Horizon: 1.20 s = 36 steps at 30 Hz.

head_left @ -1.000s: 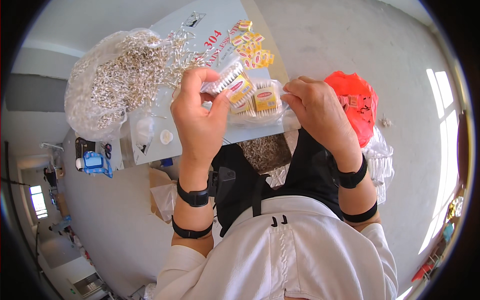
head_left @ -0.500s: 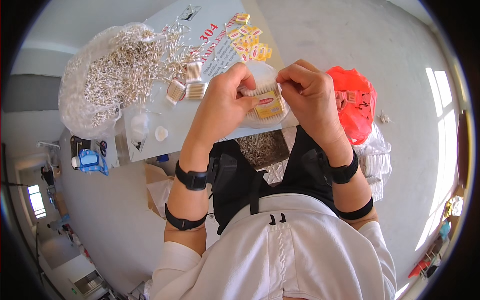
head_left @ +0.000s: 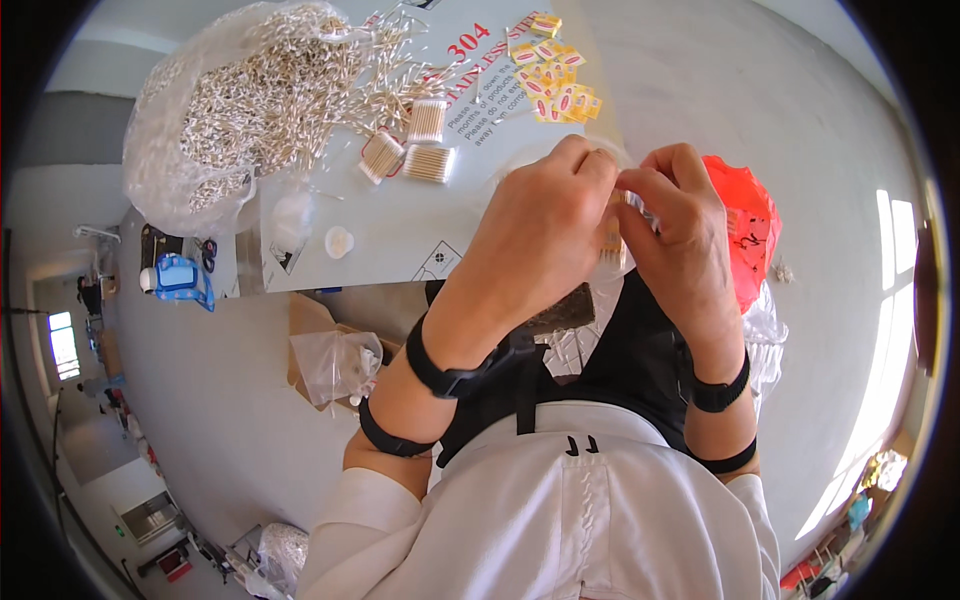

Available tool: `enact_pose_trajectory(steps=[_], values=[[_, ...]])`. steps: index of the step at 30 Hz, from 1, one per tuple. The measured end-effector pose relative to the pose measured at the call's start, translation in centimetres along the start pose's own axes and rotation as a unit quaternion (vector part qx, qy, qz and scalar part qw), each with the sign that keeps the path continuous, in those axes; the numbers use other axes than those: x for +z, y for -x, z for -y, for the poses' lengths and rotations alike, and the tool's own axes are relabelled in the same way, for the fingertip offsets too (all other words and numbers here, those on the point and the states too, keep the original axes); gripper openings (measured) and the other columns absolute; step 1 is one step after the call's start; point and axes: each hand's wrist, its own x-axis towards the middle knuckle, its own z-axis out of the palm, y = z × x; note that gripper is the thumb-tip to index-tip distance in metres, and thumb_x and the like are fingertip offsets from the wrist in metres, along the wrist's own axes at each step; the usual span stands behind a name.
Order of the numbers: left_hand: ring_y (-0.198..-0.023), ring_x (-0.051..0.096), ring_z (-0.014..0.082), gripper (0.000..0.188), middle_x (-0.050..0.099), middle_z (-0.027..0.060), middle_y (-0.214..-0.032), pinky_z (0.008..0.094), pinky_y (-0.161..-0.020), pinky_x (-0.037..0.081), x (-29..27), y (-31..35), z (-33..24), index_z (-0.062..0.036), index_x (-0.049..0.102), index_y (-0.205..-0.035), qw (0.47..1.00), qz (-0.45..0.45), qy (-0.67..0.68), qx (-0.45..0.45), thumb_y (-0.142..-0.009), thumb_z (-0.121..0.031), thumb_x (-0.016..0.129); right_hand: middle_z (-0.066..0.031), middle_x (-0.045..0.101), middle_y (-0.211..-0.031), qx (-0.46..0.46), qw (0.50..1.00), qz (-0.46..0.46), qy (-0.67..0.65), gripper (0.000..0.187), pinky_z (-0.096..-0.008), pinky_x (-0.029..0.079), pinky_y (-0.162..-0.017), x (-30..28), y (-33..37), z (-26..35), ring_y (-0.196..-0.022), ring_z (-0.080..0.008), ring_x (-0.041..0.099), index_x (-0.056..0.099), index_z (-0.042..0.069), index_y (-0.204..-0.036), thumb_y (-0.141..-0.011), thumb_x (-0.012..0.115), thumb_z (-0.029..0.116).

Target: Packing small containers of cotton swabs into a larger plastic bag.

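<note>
left hand (head_left: pixel 560 215) and right hand (head_left: pixel 682 220) pinch the clear bag (head_left: pixel 614 252) by the counter's (head_left: pixel 385 250) right edge! swabs (head_left: pixel 255 115) heap toward its left.

A smooth grey floor (head_left: pixel 800 150) spreads around the pale grey worktop (head_left: pixel 380 265). Slanting bands of bright sunlight (head_left: pixel 868 410) fall toward the right rim. At far left, a small, bright window (head_left: pixel 64 345) stands out against dimmer surroundings; cluttered edges there are too small to identify.

One left hand (head_left: pixel 560 212), one right hand (head_left: pixel 685 225), three swab bundles (head_left: pixel 430 163), four black armbands (head_left: pixel 722 394), one red bag (head_left: pixel 752 225)
</note>
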Motion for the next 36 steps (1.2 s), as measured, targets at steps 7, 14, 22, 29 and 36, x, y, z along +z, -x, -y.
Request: enact_pose_trajectory(steps=[7,14,22,29,36], values=[[-0.062,0.065,0.0179,0.009,0.065,0.0101,-0.069,0.0298,-0.059,0.050,-4.5,3.3,16.7,0.0014,0.066,-0.090,0.920,-0.195,0.074,-0.332,-0.083,-0.005,0.063,-0.0106,0.055,-0.093,0.049,0.998,0.035,0.005,0.019,-0.0353,0.050,-0.063,0.0,0.1,0.3,-0.076,-0.0265,0.061,0.067,0.001,-0.093,-0.074,0.073,0.000],[-0.110,0.054,0.0364,0.043,0.060,0.0195,-0.113,0.0442,-0.094,0.045,1.4,8.5,21.7,0.0022,0.062,-0.109,0.938,-0.019,-0.231,-0.256,-0.074,-0.018,0.076,-0.0094,0.054,-0.093,0.052,0.998,0.036,0.024,0.022,-0.0325,0.049,-0.063,0.2,0.1,-0.1,-0.077,-0.0227,0.059,0.066,0.000,-0.095,-0.074,0.072,-0.005],[-0.116,0.048,0.0378,0.050,0.053,0.0194,-0.123,0.0414,-0.096,0.045,2.9,8.9,23.0,0.0055,0.056,-0.118,0.923,0.019,-0.334,-0.189,-0.074,-0.014,0.071,-0.0108,0.056,-0.094,0.054,0.997,0.052,0.028,0.021,-0.0330,0.050,-0.062,0.1,-0.2,0.0,-0.074,-0.0245,0.061,0.065,0.000,-0.097,-0.076,0.071,-0.003],[-0.074,0.064,0.0328,0.035,0.067,0.0174,-0.090,0.0387,-0.072,0.055,-0.2,8.8,22.3,0.0057,0.059,-0.113,0.917,-0.130,-0.217,-0.309,-0.078,-0.001,0.056,-0.0120,0.058,-0.095,0.034,0.997,0.052,0.036,0.016,-0.0349,0.051,-0.059,0.3,-0.3,-0.2,-0.071,-0.0275,0.064,0.065,-0.001,-0.096,-0.080,0.070,0.002],[-0.078,0.068,0.0140,0.030,0.069,0.0146,-0.101,0.0265,-0.066,0.057,-4.7,7.4,15.2,0.0096,0.059,-0.117,0.874,-0.255,0.216,-0.352,-0.088,0.004,0.052,-0.0083,0.058,-0.094,0.031,0.998,0.036,0.048,0.016,-0.0298,0.049,-0.061,0.3,0.0,-0.3,-0.069,-0.0182,0.056,0.065,-0.001,-0.098,-0.083,0.069,0.002]])
